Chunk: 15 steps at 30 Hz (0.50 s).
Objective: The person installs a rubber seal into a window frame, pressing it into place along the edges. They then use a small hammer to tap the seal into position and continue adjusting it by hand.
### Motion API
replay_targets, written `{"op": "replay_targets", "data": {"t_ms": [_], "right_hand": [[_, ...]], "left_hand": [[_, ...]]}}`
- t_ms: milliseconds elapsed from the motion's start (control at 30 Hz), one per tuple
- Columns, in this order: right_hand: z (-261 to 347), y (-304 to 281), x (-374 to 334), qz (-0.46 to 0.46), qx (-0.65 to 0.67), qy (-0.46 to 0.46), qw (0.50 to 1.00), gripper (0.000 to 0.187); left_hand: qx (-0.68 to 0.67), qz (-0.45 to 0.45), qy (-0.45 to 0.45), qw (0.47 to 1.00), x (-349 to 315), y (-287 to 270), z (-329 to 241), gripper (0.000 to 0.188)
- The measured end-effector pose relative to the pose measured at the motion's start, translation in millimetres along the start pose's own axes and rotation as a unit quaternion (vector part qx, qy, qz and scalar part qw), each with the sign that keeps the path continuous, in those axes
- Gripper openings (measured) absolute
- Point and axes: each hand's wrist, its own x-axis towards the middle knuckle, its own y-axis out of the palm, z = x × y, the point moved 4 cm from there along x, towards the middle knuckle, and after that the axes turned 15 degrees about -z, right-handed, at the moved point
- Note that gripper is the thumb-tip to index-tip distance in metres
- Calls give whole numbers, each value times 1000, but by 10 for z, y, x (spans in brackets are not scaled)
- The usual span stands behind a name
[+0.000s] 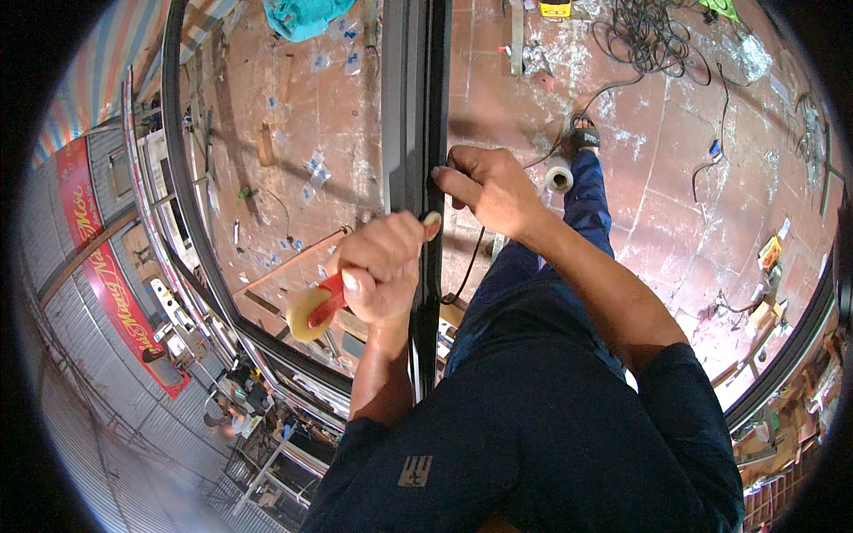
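Observation:
My left hand is a fist around a tool with a red-and-cream handle. The handle's thick rounded end sticks out below the fist, and a small red-and-cream tip shows at the other side, against a dark metal frame bar. My fingers hide the tool's middle. At the bar's right edge, my right hand has its fingers curled and pinched together. What they grip there is too hidden to make out. A thin black strand hangs below my right hand and curves back toward the bar.
The dark frame spans left and right around me. On the tiled floor lie a coiled black cable, a turquoise cloth, and scattered scraps. A wrapped roll stands beside my leg. Long metal profiles lie at left.

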Motion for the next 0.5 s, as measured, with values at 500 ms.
{"op": "replay_targets", "data": {"t_ms": [500], "right_hand": [[19,-126,241,60,108,54,991,43]], "left_hand": [[23,21,8,999,165,151,51,53]]}}
